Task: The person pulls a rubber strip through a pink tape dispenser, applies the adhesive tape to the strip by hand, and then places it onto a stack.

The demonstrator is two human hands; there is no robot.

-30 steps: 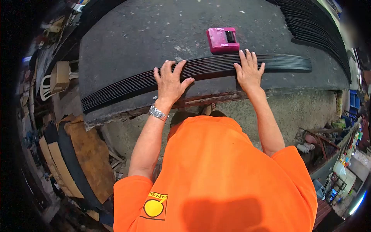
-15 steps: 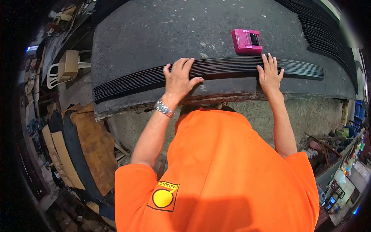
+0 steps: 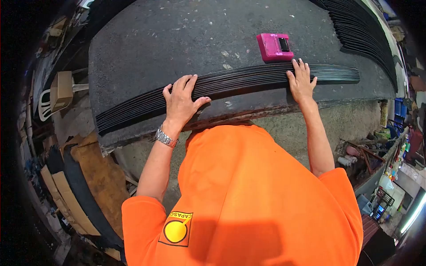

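A long bundle of thin black strips [image 3: 244,80] lies side by side along the near edge of a dark table [image 3: 177,40]. My left hand [image 3: 182,98], with a metal watch on its wrist, rests across the strips left of their middle, fingers spread and thumb toward the near side. Toward the right part of the bundle, my right hand [image 3: 302,82] lies on the strips with its fingers apart. Just beyond the strips, near my right fingertips, sits a pink case [image 3: 271,48] with a black window.
More black ridged strips [image 3: 361,40] are stacked at the table's far right. A cardboard box [image 3: 62,91] stands on a white chair [image 3: 45,106] at the left. Brown sheets [image 3: 100,170] and cardboard lie below it. Scrap and bottles are at the lower right.
The view has shifted and tilted a little. My left hand has slid left along the strips, farther from my right hand. The right hand stays near the pink case.
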